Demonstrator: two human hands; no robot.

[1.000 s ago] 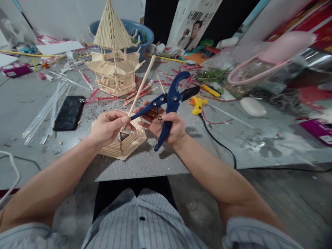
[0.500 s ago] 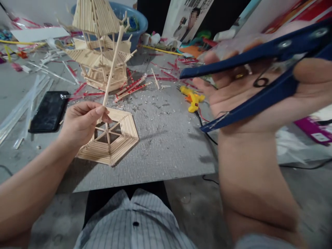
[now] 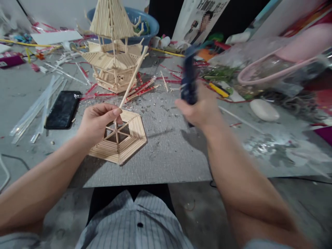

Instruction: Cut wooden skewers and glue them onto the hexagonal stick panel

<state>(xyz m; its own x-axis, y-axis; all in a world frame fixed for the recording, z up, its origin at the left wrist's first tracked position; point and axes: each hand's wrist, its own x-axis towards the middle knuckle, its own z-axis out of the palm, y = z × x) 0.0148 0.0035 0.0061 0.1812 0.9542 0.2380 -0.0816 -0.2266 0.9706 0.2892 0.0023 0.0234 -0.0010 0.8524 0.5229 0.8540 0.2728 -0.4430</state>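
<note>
My left hand (image 3: 100,121) pinches a slim, pale wooden stick (image 3: 133,77), tilted with its top toward the back right. Under that hand lies a flat polygonal frame (image 3: 132,145) of wooden sticks, with spokes meeting at its middle. Whether the stick's lower end touches the spokes I cannot tell. My right hand (image 3: 199,109) is closed around a dark blue two-handled tool (image 3: 189,79), held above the table and smeared by motion. Behind my left hand stands a tiered pavilion model (image 3: 112,58) of wooden sticks.
A black phone (image 3: 63,110) and clear plastic strips (image 3: 38,103) lie on the left. Red-patterned sticks (image 3: 142,88) are scattered by the model, with a blue basin (image 3: 149,26) behind. On the right are a yellow-handled tool (image 3: 219,90), a white oval object (image 3: 264,110) and a pink-rimmed container (image 3: 278,67).
My right hand has swung left and turned over, its fingers now wrapped round the blue tool, which lay across the open palm. My left hand keeps the stick. The view has shifted slightly.
</note>
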